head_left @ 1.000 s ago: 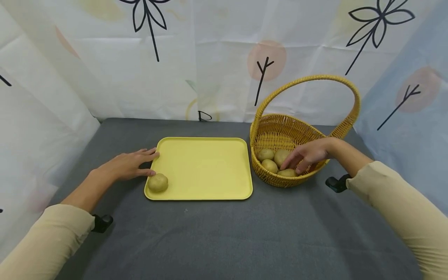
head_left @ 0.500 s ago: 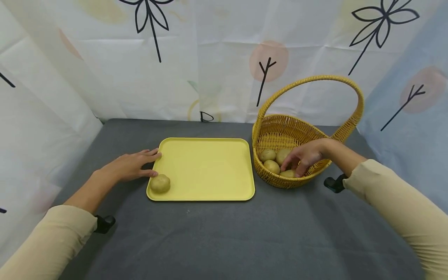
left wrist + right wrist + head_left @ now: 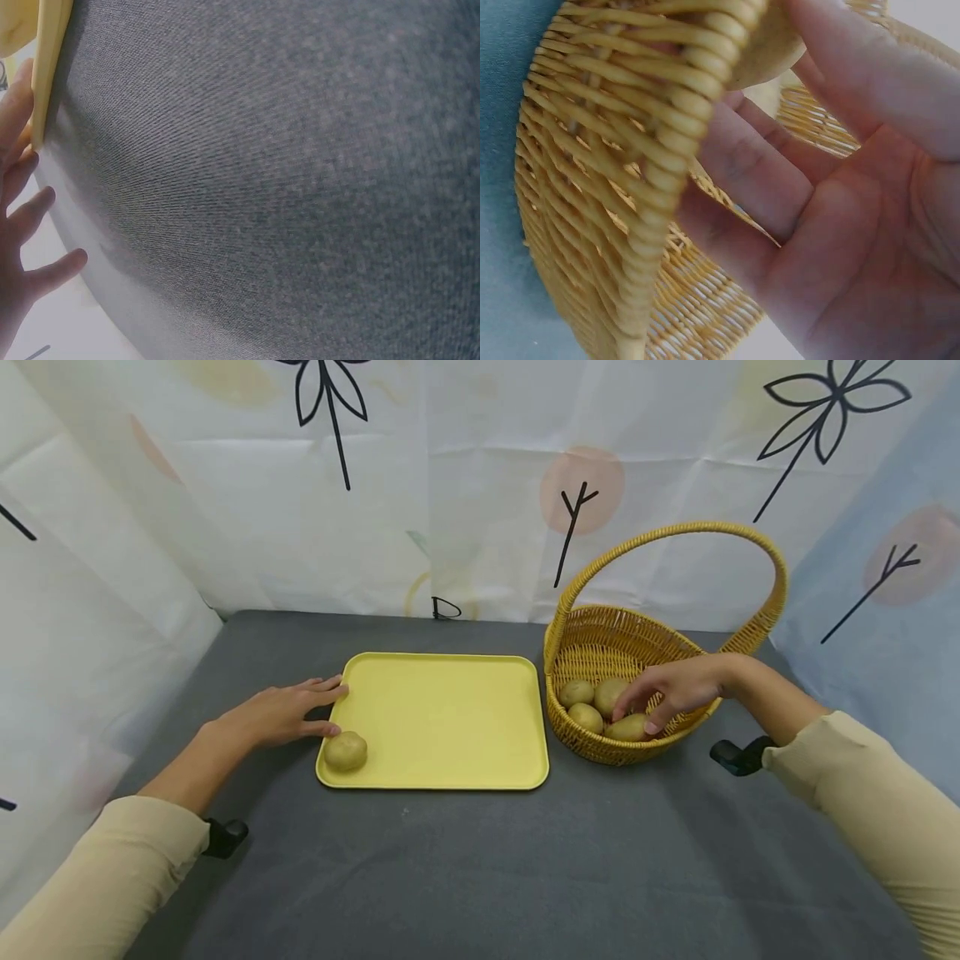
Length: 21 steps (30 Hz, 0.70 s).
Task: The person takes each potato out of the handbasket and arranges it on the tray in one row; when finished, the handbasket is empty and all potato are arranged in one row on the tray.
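Observation:
My left hand (image 3: 279, 718) rests at the left edge of the yellow tray (image 3: 442, 718) with its fingers spread. Its thumb reaches a round potato (image 3: 346, 752) in the tray's near left corner. In the left wrist view its fingers (image 3: 30, 214) lie along the tray's edge. My right hand (image 3: 675, 687) reaches into the wicker basket (image 3: 585, 752) and pinches a potato (image 3: 627, 728) between thumb and fingers near the front rim. In the right wrist view that potato (image 3: 769, 49) is partly hidden behind the rim. Several other potatoes (image 3: 585, 718) lie beside it.
Grey cloth (image 3: 450, 877) covers the table. The basket's tall arched handle (image 3: 678, 529) rises behind my right hand, and the basket stands close to the tray's right side. A patterned curtain (image 3: 480, 485) hangs behind and on both sides.
My right hand's fingers have closed on the front potato, which shows more and lies at a different slant. The hand has shifted slightly right. My left hand stays on the tray edge.

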{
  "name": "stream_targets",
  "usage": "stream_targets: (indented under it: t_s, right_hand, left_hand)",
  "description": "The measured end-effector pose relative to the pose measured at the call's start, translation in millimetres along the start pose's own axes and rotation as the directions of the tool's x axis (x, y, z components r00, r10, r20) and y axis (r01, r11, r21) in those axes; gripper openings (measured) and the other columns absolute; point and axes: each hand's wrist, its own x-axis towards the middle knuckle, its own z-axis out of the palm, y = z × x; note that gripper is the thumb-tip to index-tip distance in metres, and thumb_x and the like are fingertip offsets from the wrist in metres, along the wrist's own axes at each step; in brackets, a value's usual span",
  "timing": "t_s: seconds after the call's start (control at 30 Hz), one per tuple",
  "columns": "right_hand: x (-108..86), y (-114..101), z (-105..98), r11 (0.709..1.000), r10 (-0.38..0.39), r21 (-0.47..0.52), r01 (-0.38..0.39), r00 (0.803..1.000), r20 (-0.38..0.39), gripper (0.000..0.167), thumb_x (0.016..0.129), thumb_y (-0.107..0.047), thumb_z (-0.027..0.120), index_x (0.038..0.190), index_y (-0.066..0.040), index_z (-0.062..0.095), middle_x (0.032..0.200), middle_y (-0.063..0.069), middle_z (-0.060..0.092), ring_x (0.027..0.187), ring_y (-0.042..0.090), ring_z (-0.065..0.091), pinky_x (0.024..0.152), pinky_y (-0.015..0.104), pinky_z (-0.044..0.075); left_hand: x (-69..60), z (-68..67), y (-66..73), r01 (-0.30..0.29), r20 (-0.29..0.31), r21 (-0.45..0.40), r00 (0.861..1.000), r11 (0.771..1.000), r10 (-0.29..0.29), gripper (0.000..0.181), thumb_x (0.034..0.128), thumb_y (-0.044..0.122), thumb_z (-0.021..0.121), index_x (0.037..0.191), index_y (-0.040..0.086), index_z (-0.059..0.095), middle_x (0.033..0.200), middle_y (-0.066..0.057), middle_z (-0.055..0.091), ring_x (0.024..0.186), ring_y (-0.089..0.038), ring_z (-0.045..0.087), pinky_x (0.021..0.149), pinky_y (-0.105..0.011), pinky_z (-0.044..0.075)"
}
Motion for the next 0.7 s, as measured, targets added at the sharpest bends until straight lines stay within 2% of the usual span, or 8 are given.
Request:
stream_targets:
  t_s: [0.13, 0.37, 0.57, 0.63, 0.7]
  right_hand:
    - [-9.5, -1.9, -1.2, 1.000, -0.025, -0.002, 0.025, 0.999, -0.033, 0.047, 0.098, -0.025, 0.066, 0.140, -0.006, 0.057, 0.134, 0.006, 0.057, 0.121, 0.024, 0.051, 0.095, 0.040, 0.046]
    - [-26.8, -9.7, -6.6, 0.998, -0.065, -0.007, 0.064, 0.989, -0.131, 0.044, 0.098, -0.024, 0.066, 0.139, -0.010, 0.058, 0.124, 0.005, 0.060, 0.113, 0.025, 0.054, 0.086, 0.035, 0.049]
    - [-30.2, -16.4, -6.1, 0.985, -0.174, -0.047, 0.167, 0.955, -0.239, 0.042, 0.101, -0.021, 0.061, 0.141, -0.010, 0.054, 0.132, 0.005, 0.058, 0.121, 0.025, 0.053, 0.093, 0.035, 0.048]
    - [-27.6, -19.6, -3.4, 0.977, -0.210, -0.024, 0.211, 0.944, -0.253, 0.041, 0.102, -0.018, 0.060, 0.141, -0.009, 0.054, 0.135, 0.007, 0.056, 0.121, 0.025, 0.053, 0.093, 0.034, 0.048]
    - [-22.7, -23.4, -0.1, 0.966, -0.246, 0.013, 0.258, 0.934, -0.258, 0.041, 0.102, -0.015, 0.059, 0.141, -0.006, 0.052, 0.133, 0.010, 0.056, 0.114, 0.026, 0.057, 0.089, 0.033, 0.050]
  left_hand:
    - [0.4, -1.0, 0.6, 0.001, 0.002, 0.000, 1.000, 1.000, -0.001, 0.084, 0.0936, 0.060, 0.056, 0.156, 0.008, 0.034, 0.162, -0.018, 0.024, 0.146, -0.044, 0.024, 0.102, -0.075, 0.025]
    - [0.3, -1.1, 0.5, -0.006, -0.001, -0.004, 1.000, 1.000, 0.006, 0.084, 0.0937, 0.059, 0.057, 0.155, 0.008, 0.035, 0.162, -0.018, 0.024, 0.146, -0.044, 0.024, 0.101, -0.074, 0.026]
    - [-0.3, -0.8, 1.1, -0.001, -0.002, -0.007, 1.000, 1.000, 0.001, 0.084, 0.0935, 0.060, 0.056, 0.156, 0.008, 0.034, 0.162, -0.018, 0.024, 0.146, -0.045, 0.024, 0.101, -0.076, 0.024]
    - [-0.5, -0.8, 1.2, 0.000, -0.004, -0.007, 1.000, 1.000, 0.000, 0.084, 0.0935, 0.061, 0.056, 0.156, 0.008, 0.034, 0.162, -0.018, 0.024, 0.145, -0.045, 0.024, 0.101, -0.076, 0.024]
    - [-0.5, -0.7, 1.3, -0.002, -0.006, -0.007, 1.000, 1.000, 0.002, 0.084, 0.0937, 0.060, 0.056, 0.156, 0.008, 0.034, 0.162, -0.018, 0.024, 0.145, -0.045, 0.024, 0.101, -0.076, 0.025]
